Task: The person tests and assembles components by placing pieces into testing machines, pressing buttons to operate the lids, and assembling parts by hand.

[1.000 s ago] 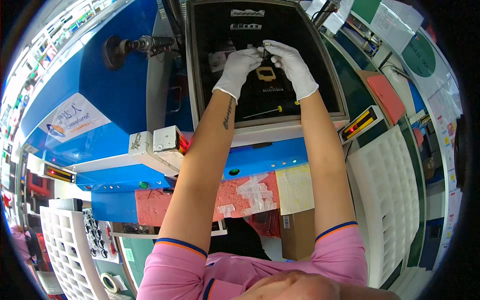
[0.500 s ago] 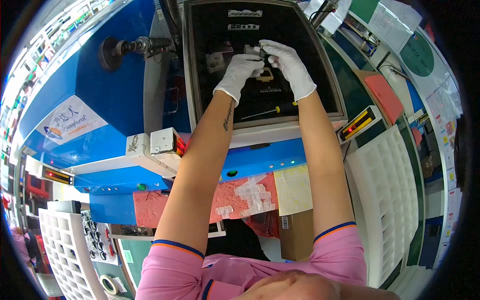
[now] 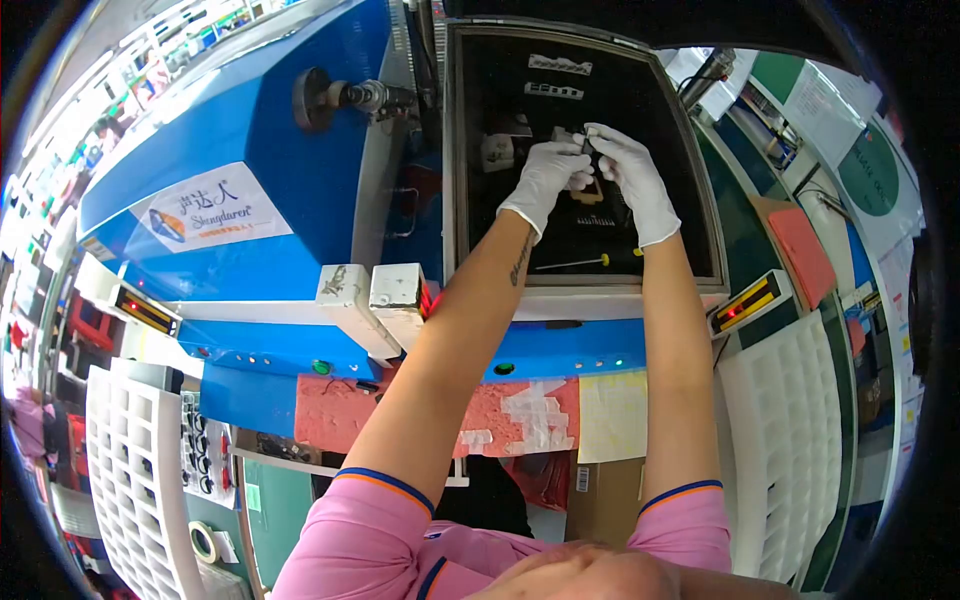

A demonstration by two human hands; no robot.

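Observation:
Both hands wear white gloves and meet over a black, framed work surface [image 3: 480, 235]. My left hand [image 3: 548, 180] has its fingers curled together close to the other hand. My right hand [image 3: 632, 180] pinches a small dark part [image 3: 588, 145] between thumb and fingertips. What the left fingers grip, if anything, is too small to make out. Just below the hands lies a tan frame-shaped piece [image 3: 588, 196], partly covered by them. A row of tiny pieces [image 3: 596, 221] and a screwdriver with a yellow-tipped handle [image 3: 575, 264] lie nearer the front edge.
Two pale strips [image 3: 558, 66] lie at the back of the black surface. A blue machine [image 3: 310, 130] with a round black knob stands at the left. White sensor blocks [image 3: 398, 290] flank the front left corner. White foam trays [image 3: 785, 430] stand at the right and left.
The whole view has shifted, so the scene sits lower and further right. Both hands remain close together over the black surface, with the small dark part still in the right fingers.

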